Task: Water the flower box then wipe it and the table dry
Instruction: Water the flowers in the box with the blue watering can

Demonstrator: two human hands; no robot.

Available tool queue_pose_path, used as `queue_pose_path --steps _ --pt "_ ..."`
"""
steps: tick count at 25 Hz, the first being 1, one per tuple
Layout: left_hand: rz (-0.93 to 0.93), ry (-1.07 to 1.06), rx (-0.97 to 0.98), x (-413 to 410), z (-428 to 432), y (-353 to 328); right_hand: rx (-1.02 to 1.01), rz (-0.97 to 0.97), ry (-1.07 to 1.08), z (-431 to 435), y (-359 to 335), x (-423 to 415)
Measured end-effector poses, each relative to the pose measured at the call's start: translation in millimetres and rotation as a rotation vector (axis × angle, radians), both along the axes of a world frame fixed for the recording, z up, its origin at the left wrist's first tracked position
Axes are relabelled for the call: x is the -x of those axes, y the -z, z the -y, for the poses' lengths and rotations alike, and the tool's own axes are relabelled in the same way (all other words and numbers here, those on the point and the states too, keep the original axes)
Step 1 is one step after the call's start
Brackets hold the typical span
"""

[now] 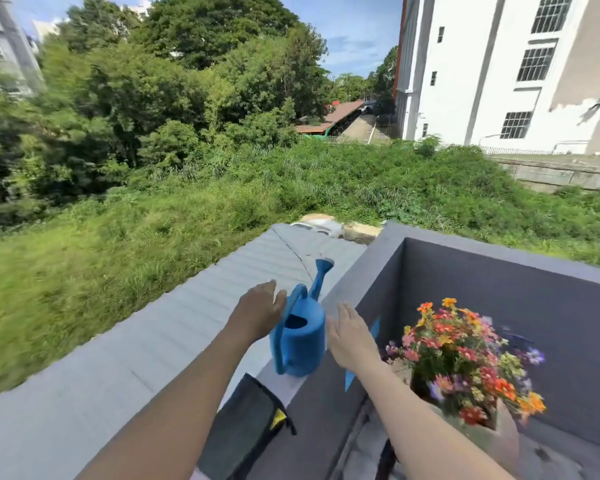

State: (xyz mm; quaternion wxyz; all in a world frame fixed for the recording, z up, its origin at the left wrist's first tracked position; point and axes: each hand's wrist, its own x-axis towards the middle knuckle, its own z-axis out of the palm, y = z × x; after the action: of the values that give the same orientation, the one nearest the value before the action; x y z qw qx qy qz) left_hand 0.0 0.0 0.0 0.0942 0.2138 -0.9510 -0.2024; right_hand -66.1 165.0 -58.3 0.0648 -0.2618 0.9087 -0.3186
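A blue watering can (300, 336) stands upright on top of the grey balcony wall (371, 268), its spout pointing away from me. My left hand (260, 311) is spread open just left of the can's handle. My right hand (352, 337) is open just right of the can's body. Neither hand holds the can. Lower right stands the flower box (499, 438), a pale pot full of orange, red, pink and purple flowers (465, 358). A dark cloth with a yellow tag (246, 427) lies on the wall top near me.
Beyond the wall there is a drop to a corrugated grey roof (194, 317) and grass. The balcony's grey inner walls (516, 306) close in behind the flowers. Blue tape strips (374, 329) stick to the inner wall. The floor by the pot is blurred.
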Motion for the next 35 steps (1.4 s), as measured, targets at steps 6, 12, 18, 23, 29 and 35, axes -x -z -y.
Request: queue_pose_path --steps 6,12,18,23,29,35 --pt "-0.145 -0.09 -0.26 13 -18 49 0.255 0.204 0.178 46 60 13" --pt "-0.377 -0.221 -0.354 29 -41 65 0.501 0.221 0.338 70 83 18" --pt "-0.426 -0.282 -0.441 34 -34 77 0.47 0.182 0.334 67 84 20" --pt "-0.487 -0.146 -0.475 42 -36 33 0.535 0.088 0.36 55 45 19" --pt "-0.503 0.118 -0.412 64 -37 -56 0.561 -0.206 0.403 25 -26 22" --pt "-0.447 0.324 -0.29 76 -69 -104 0.466 -0.414 0.418 -25 -32 13"
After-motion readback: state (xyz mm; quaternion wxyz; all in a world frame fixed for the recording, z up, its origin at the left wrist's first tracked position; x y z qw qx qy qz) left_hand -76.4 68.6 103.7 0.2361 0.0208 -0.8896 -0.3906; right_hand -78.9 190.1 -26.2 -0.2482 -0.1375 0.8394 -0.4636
